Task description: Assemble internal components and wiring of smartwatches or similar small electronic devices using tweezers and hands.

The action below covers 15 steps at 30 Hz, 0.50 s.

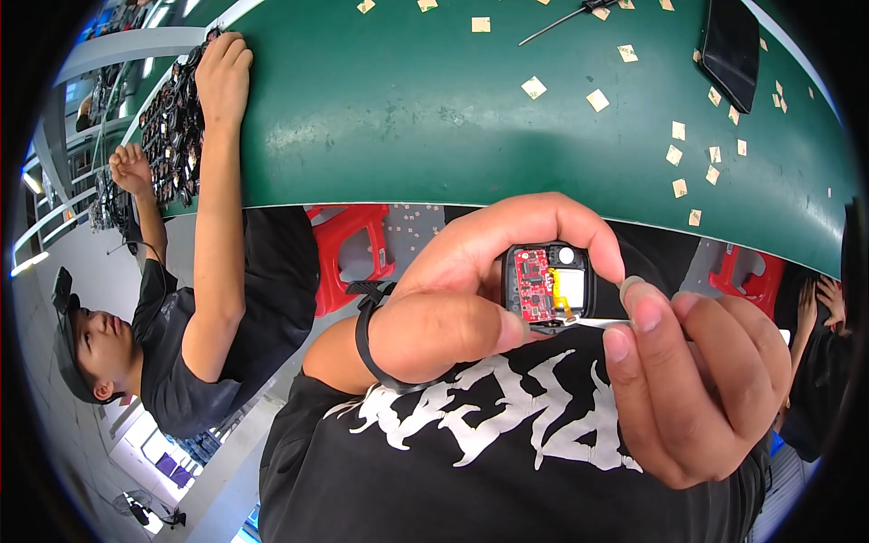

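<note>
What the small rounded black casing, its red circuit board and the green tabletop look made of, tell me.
Small rounded black casing: probably moulded plastic, satin, given its smooth curved edge. Red circuit board: likely coated laminate, from its flat red surface; sheen unclear. Green tabletop: perhaps vinyl or rubber sheet, semi-matt, showing soft glare and scuffs.

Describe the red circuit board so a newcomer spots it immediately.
In front of the green table, the left hand holds an open black casing. In its left half sits the board: the only red piece inside, beside a white block and yellow ribbon.
</note>
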Each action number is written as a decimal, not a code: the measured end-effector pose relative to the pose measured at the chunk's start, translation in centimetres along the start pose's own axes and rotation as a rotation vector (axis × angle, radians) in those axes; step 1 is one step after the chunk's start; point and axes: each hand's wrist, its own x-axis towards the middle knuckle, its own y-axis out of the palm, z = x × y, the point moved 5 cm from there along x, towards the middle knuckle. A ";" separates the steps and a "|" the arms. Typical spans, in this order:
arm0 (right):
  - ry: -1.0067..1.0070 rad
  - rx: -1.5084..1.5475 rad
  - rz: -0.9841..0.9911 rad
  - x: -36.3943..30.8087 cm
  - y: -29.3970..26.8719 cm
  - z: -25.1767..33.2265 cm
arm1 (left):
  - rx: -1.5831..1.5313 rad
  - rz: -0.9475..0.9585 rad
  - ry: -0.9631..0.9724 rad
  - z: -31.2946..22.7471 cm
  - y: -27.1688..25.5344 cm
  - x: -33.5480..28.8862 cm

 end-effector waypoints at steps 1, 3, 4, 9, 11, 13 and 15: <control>0.007 0.024 0.002 0.1 0.0 0.0 | 0.000 0.000 0.001 0.0 0.0 0.0; 0.031 0.070 0.012 0.4 -0.1 -0.1 | 0.038 -0.018 0.021 0.0 -0.1 -0.2; 0.055 0.119 0.020 0.5 -0.1 -0.2 | 0.039 -0.020 0.021 0.1 -0.1 -0.3; 0.118 0.251 -0.049 0.6 0.2 -0.5 | 0.144 -0.047 0.100 -0.5 0.1 -0.5; 0.125 0.276 -0.067 0.6 0.4 -0.4 | 0.196 -0.010 0.158 -0.7 -0.2 -0.6; 0.160 0.281 -0.109 0.7 0.3 -0.3 | 0.244 0.040 0.212 -0.9 -0.2 -0.7; 0.178 0.252 -0.077 1.3 -0.2 0.0 | 0.269 0.071 0.266 -1.3 -0.1 -0.6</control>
